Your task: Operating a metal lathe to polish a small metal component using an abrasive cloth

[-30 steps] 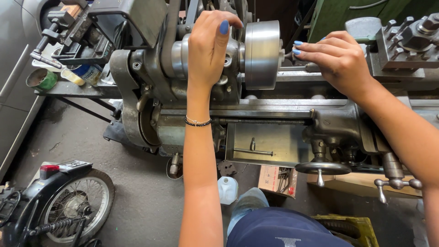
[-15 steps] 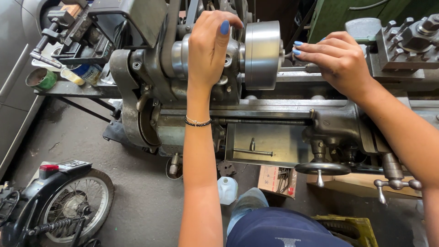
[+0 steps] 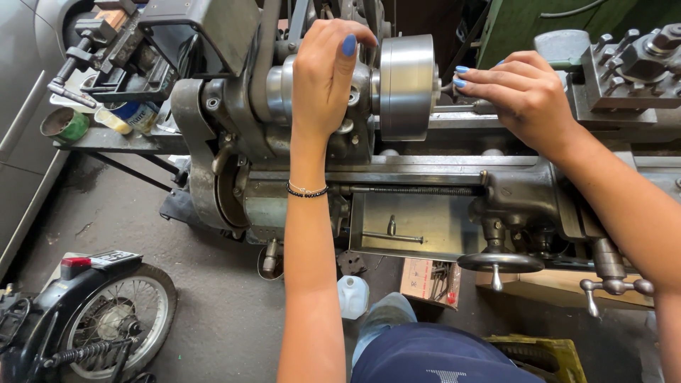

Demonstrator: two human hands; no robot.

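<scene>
A grey metal lathe [image 3: 425, 177] runs across the view. My left hand [image 3: 325, 74] grips the spindle housing just left of the shiny round chuck [image 3: 406, 85], fingers curled over the top. My right hand [image 3: 521, 96] is at the chuck's right face, fingertips pinched on a small metal workpiece [image 3: 445, 86] that sticks out of the chuck. The piece is mostly hidden by my fingers.
The tool post [image 3: 631, 64] sits at far right. A carriage handwheel [image 3: 500, 264] and a lever [image 3: 613, 287] stick out in front. A chip tray [image 3: 408, 227] holds a rod. A motorcycle wheel [image 3: 117, 319], a plastic bottle [image 3: 352, 296] and a cardboard box [image 3: 429, 280] are on the floor.
</scene>
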